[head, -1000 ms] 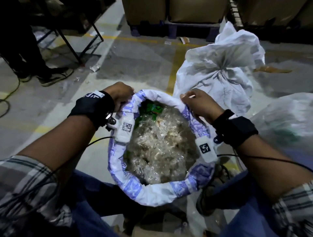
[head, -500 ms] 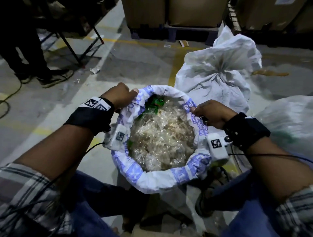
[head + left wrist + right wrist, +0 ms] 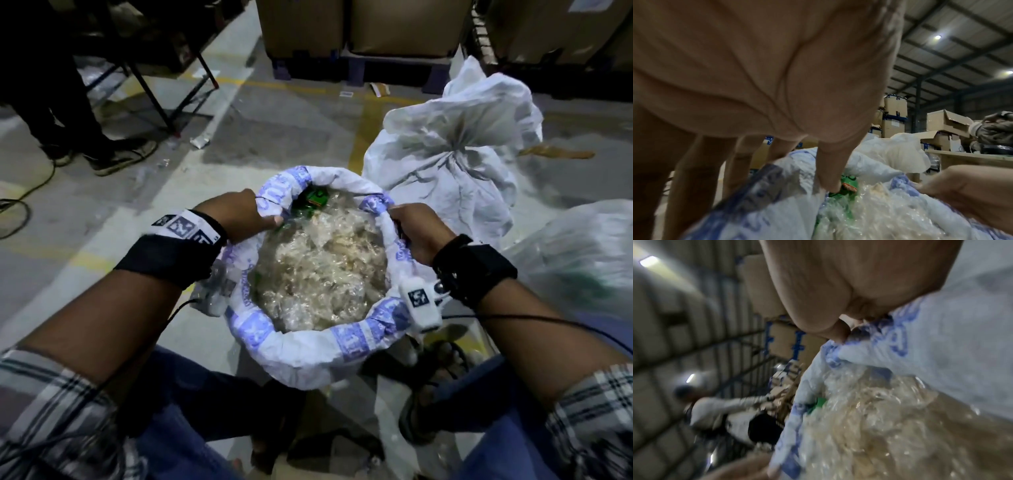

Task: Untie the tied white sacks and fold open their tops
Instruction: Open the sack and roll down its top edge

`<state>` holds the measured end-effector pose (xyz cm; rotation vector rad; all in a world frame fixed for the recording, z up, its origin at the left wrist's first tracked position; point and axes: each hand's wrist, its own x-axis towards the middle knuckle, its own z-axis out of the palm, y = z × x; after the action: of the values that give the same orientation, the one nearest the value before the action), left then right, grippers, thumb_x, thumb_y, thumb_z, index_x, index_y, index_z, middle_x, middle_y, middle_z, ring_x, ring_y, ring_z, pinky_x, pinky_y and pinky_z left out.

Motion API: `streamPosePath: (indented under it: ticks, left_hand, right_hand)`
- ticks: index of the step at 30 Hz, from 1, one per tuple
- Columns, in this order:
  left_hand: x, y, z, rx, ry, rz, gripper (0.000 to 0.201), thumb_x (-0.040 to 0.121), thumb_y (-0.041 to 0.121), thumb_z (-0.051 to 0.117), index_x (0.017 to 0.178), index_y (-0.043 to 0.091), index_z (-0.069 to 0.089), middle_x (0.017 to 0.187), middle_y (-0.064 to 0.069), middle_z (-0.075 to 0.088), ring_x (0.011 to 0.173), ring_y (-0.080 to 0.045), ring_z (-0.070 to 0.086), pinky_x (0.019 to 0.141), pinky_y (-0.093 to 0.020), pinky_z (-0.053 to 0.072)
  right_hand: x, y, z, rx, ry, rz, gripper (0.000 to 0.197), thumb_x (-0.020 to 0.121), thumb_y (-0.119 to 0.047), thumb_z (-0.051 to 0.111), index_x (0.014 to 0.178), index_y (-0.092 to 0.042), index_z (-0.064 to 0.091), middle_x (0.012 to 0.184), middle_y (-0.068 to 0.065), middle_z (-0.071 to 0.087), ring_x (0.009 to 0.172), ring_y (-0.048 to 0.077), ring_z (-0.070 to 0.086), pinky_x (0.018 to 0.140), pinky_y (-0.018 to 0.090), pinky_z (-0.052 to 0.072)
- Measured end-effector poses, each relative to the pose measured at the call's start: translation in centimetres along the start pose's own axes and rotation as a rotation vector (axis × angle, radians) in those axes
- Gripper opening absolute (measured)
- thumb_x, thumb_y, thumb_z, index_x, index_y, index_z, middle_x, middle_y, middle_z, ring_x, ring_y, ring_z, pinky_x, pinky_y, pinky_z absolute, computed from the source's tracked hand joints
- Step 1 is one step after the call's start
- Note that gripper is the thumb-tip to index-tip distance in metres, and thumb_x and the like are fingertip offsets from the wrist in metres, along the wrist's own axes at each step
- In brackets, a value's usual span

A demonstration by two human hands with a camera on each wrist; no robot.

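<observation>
An untied white sack (image 3: pixel 301 356) with blue print stands between my knees, its top rolled down into a thick rim. Clear plastic packets (image 3: pixel 322 270) and a green wrapper (image 3: pixel 315 198) fill it. My left hand (image 3: pixel 239 216) grips the rim on the left, thumb inside and fingers outside (image 3: pixel 698 164). My right hand (image 3: pixel 416 228) grips the rim on the right, pinching the fold (image 3: pixel 840 332). Behind stands a second white sack (image 3: pixel 455 161), still gathered and tied at its neck. A third pale sack (image 3: pixel 582 250) lies at the right edge.
Cardboard boxes on a blue pallet (image 3: pixel 363 68) line the back. Another person's legs and shoes (image 3: pixel 102 154) stand at the left beside a folding table's legs (image 3: pixel 154 99). Yellow floor lines and scraps of litter mark the concrete. Cables trail from my wrists.
Both hands have slid along the rim toward me and further apart, rolling the sack's top lower; the head view has tilted so the sack sits lower in frame.
</observation>
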<state>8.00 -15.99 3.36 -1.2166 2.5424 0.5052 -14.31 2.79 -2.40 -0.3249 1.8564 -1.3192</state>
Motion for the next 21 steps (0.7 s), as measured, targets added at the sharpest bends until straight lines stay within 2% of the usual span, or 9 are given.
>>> streamPosePath:
  ticks: [2, 5, 8, 10, 12, 14, 17, 19, 21]
  left_hand:
    - [0.0, 0.1, 0.2, 0.003, -0.045, 0.002, 0.057, 0.093, 0.057, 0.052, 0.113, 0.004, 0.059, 0.107, -0.02, 0.067, 0.068, -0.026, 0.06, 0.061, -0.029, 0.048]
    - [0.3, 0.2, 0.1, -0.109, -0.076, -0.046, 0.055, 0.093, 0.054, 0.056, 0.084, 0.0, 0.059, 0.079, -0.021, 0.069, 0.062, -0.033, 0.071, 0.062, -0.04, 0.062]
    - [0.8, 0.6, 0.1, -0.059, -0.006, -0.038, 0.05, 0.096, 0.048, 0.054, 0.075, 0.002, 0.054, 0.08, -0.021, 0.066, 0.066, -0.033, 0.065, 0.064, -0.037, 0.054]
    - [1.0, 0.7, 0.2, -0.06, 0.061, -0.058, 0.047, 0.096, 0.047, 0.054, 0.076, 0.004, 0.054, 0.085, -0.018, 0.062, 0.07, -0.03, 0.055, 0.065, -0.031, 0.04]
    - [1.4, 0.6, 0.4, -0.174, 0.067, -0.089, 0.045, 0.095, 0.044, 0.056, 0.083, 0.001, 0.059, 0.085, -0.016, 0.061, 0.072, -0.03, 0.056, 0.068, -0.03, 0.043]
    - [1.9, 0.3, 0.7, -0.418, 0.065, -0.138, 0.04, 0.095, 0.037, 0.06, 0.092, -0.003, 0.063, 0.083, -0.015, 0.063, 0.072, -0.03, 0.063, 0.075, -0.037, 0.056]
    - [2.3, -0.3, 1.0, -0.751, 0.11, -0.241, 0.031, 0.096, 0.027, 0.06, 0.1, -0.004, 0.06, 0.086, -0.016, 0.061, 0.069, -0.028, 0.061, 0.077, -0.046, 0.058]
    - [2.7, -0.9, 0.9, -0.899, 0.153, -0.287, 0.038, 0.097, 0.026, 0.057, 0.115, -0.008, 0.059, 0.101, -0.021, 0.063, 0.082, -0.03, 0.06, 0.08, -0.044, 0.053]
    - [2.9, -1.3, 0.4, -1.047, 0.19, -0.328, 0.043, 0.098, 0.026, 0.057, 0.122, -0.009, 0.058, 0.119, -0.023, 0.064, 0.096, -0.033, 0.063, 0.088, -0.042, 0.051]
  right_hand:
    - [-0.6, -0.2, -0.8, -0.394, 0.147, -0.194, 0.007, 0.093, -0.017, 0.057, 0.093, -0.01, 0.056, 0.074, 0.013, 0.057, 0.061, 0.019, 0.053, 0.062, 0.033, 0.036]
    - [-2.1, -0.1, -2.0, -0.841, 0.15, -0.271, 0.039, 0.097, -0.032, 0.056, 0.125, -0.008, 0.045, 0.101, 0.02, 0.066, 0.095, 0.032, 0.062, 0.072, 0.034, 0.037]
    - [-3.7, -0.3, -2.7, -1.119, 0.028, -0.137, 0.035, 0.101, -0.038, 0.049, 0.118, -0.007, 0.05, 0.118, 0.025, 0.06, 0.112, 0.04, 0.059, 0.08, 0.035, 0.041]
    - [-4.5, -0.3, -3.2, -1.141, -0.07, -0.03, 0.032, 0.099, -0.046, 0.049, 0.099, -0.015, 0.054, 0.103, 0.012, 0.06, 0.099, 0.034, 0.061, 0.071, 0.032, 0.045]
    - [-4.5, -0.3, -3.6, -1.024, -0.107, 0.047, 0.028, 0.096, -0.039, 0.058, 0.085, -0.014, 0.053, 0.081, 0.007, 0.057, 0.071, 0.025, 0.058, 0.057, 0.03, 0.048]
    - [-3.9, 0.1, -3.8, -0.783, -0.126, 0.118, 0.016, 0.094, -0.017, 0.06, 0.081, -0.01, 0.052, 0.07, 0.011, 0.051, 0.057, 0.024, 0.05, 0.057, 0.032, 0.05]
    - [-3.0, 0.4, -4.0, -0.417, -0.137, 0.147, 0.006, 0.097, -0.002, 0.053, 0.101, -0.005, 0.056, 0.088, 0.021, 0.052, 0.075, 0.027, 0.053, 0.073, 0.042, 0.049]
    - [-2.8, 0.5, -3.6, -0.034, -0.174, 0.201, 0.015, 0.103, -0.005, 0.046, 0.113, -0.002, 0.056, 0.092, 0.022, 0.057, 0.079, 0.031, 0.056, 0.079, 0.044, 0.049]
    - [-2.4, 0.4, -2.8, 0.186, -0.164, 0.208, 0.021, 0.106, -0.013, 0.04, 0.111, -0.002, 0.058, 0.091, 0.018, 0.058, 0.079, 0.028, 0.057, 0.086, 0.044, 0.047]
